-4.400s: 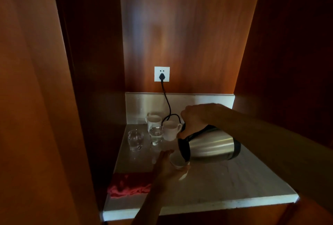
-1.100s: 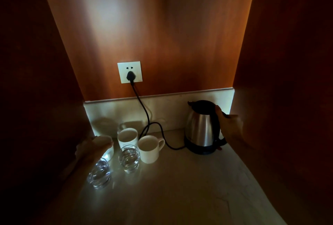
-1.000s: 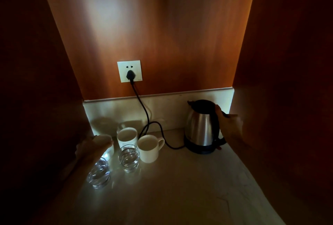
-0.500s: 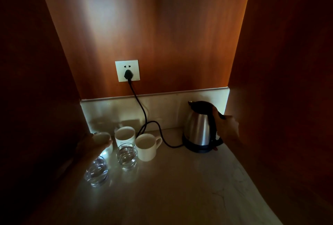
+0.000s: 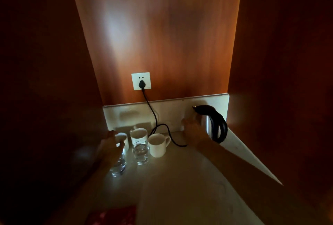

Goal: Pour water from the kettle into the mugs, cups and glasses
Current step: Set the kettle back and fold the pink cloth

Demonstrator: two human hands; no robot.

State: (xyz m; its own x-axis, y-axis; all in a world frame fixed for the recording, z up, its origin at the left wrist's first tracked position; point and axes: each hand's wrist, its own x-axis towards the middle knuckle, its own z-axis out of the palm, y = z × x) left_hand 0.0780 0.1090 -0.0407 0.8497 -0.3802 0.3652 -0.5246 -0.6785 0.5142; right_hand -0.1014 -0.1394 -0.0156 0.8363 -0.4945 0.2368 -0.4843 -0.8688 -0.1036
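Note:
The steel kettle with a black handle stands upright at the back right of the counter. My right hand is off the handle and in front of the kettle's body, fingers loose. My left hand wraps around a small white cup standing at the back left. Beside it stand two white mugs. Two glasses hold water: one in front of the mugs, the other partly under my left hand.
A black cord runs from the wall socket down behind the mugs to the kettle's base. A red cloth lies at the near edge. Dark wooden walls close in the counter on the left and right.
My right hand has let go of the kettle's handle and moved left across its body. My left hand stays on the small cup. The view has pulled back and the red cloth shows.

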